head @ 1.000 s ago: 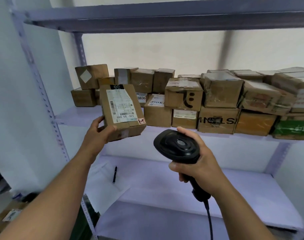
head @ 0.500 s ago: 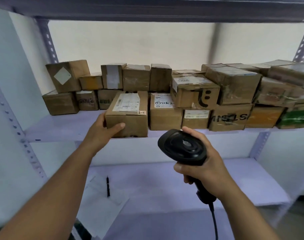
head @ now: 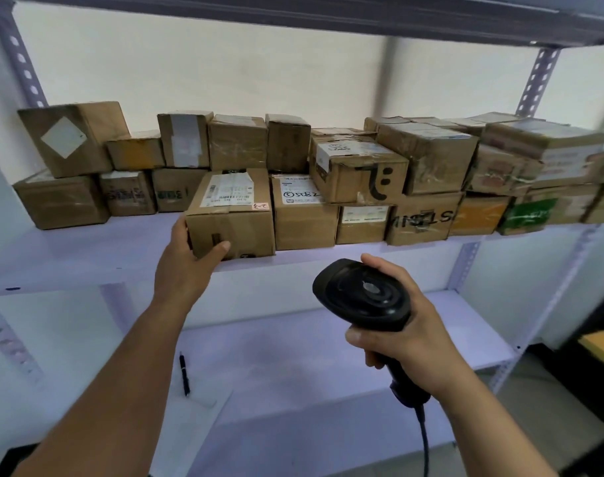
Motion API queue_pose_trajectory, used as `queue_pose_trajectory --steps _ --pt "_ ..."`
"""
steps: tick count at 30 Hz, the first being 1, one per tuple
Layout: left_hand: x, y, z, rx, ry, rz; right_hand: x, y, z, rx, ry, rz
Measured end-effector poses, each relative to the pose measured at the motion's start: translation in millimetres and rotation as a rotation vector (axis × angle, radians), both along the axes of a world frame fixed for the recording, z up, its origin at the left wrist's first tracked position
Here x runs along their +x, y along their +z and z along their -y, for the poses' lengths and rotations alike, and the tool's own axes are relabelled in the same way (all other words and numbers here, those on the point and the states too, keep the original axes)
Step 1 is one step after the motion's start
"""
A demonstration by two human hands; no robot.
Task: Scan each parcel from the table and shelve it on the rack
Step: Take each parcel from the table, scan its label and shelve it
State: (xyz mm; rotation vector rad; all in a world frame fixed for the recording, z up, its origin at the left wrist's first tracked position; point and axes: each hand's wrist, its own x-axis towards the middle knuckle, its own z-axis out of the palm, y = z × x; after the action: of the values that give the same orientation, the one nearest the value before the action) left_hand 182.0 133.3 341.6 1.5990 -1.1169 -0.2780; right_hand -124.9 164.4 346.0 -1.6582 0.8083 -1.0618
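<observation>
A brown cardboard parcel (head: 237, 215) with a white shipping label on top rests on the middle rack shelf (head: 87, 256), at the front of a row of boxes. My left hand (head: 187, 256) grips its lower left corner, thumb across the front face. My right hand (head: 404, 332) holds a black corded barcode scanner (head: 362, 294) below and to the right of the parcel, its head facing me.
Several stacked cardboard parcels (head: 359, 170) fill the shelf from left to right, with bare shelf at the front left. On the lower shelf (head: 311, 366) lie a pen (head: 184, 373) and a sheet of paper. Perforated rack uprights (head: 538, 80) stand at the sides.
My left hand has carried the parcel from mid-air onto the shelf and laid it flat beside the other boxes. The scanner hand has stayed roughly in place.
</observation>
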Motion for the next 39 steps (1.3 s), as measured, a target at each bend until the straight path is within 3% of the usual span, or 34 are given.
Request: queue_pose_trajectory --steps 9,16,24,39 --pt "-76 -34 -46 -0.145 0.246 0.144 -54 -6 -22 0.018 -0.013 0.055" --pt "-193 -63 -75 -0.105 -0.067 0.265 -123 -21 -54 0.056 -0.095 0.108" --pt "-323 -72 -85 -0.007 -0.27 0.373 -235 -40 -100 0.053 -0.254 0.201" --pt "-588 -86 -105 -0.034 -0.719 0.387 -464 -53 -201 -0.03 -0.653 0.165"
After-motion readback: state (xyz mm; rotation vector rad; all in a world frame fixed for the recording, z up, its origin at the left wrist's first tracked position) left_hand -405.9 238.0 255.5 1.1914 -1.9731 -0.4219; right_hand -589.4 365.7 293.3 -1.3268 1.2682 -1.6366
